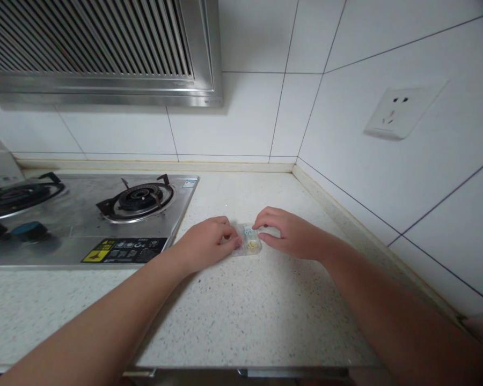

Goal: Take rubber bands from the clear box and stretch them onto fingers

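Observation:
A small clear plastic compartment box [251, 252] lies on the speckled white countertop, between my two hands. Inside it are small light-blue pieces [248, 231] at the back and yellow pieces [251, 245] at the front; their kind is too small to tell. My left hand [210, 242] is at the box's left side, thumb and fingers drawn together over that edge, and whatever they pinch is hidden. Curved around the right side, my right hand [284, 233] keeps its thumb and fingers apart, fingertips close to or touching the box's rim.
A steel gas stove [80, 228] with two burners is set into the counter [225, 316] at the left. Above it hangs a range hood [203, 88]. White tiled walls meet at the back right, with a power socket [400, 112] on the right wall.

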`<state>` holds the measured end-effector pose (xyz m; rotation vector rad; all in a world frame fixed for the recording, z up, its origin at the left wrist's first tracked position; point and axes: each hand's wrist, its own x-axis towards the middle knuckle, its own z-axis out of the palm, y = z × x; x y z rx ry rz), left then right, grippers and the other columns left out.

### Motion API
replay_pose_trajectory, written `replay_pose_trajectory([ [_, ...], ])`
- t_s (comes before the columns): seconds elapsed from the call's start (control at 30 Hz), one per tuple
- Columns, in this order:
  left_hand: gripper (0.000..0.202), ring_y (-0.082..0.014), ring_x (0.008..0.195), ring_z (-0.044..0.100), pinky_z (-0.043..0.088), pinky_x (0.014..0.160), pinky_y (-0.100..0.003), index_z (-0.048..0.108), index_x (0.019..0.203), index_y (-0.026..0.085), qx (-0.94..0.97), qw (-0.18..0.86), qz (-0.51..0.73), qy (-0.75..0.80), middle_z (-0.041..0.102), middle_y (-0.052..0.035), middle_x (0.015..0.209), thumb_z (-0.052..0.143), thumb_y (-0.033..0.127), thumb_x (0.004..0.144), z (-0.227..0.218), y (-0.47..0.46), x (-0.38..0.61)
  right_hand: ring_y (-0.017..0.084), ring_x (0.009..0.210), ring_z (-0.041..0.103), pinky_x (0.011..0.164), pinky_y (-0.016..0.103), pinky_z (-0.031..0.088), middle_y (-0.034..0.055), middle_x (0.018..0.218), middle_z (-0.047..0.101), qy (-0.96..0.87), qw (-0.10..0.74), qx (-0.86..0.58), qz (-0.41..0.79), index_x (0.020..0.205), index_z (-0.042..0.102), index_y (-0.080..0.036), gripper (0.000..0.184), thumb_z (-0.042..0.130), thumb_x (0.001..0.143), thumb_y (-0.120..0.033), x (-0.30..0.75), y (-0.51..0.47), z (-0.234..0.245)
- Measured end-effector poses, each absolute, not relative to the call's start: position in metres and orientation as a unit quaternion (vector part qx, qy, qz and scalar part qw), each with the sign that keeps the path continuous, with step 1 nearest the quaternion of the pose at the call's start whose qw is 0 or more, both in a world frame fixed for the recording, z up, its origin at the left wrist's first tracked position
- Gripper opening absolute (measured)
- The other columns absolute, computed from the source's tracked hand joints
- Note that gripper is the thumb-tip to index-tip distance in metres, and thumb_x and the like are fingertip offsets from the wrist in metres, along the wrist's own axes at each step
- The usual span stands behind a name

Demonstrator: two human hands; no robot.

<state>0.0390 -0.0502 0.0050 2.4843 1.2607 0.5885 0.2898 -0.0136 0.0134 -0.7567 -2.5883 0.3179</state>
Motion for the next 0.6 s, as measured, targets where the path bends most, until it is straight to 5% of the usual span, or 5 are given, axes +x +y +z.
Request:
replay_pose_trajectory([
  [0.6, 0.016, -0.0232, 0.078, 0.062, 0.040, 0.068, -0.031, 0.081, 0.087, 0.026, 0.815, 0.164, 0.228, 0.507, 0.070, -0.0057, 0.088, 0.071, 0.039, 0.086, 0.0028, -0.0494, 0.0469, 0.021, 0.096, 0.061, 0.089, 0.036, 0.048, 0.0081, 0.105, 0.064, -0.932, 0.202, -0.281, 0.111, 0.107, 0.068, -0.017, 0.017, 0.059, 0.094, -0.020, 0.2877, -0.0174, 0.0168],
])
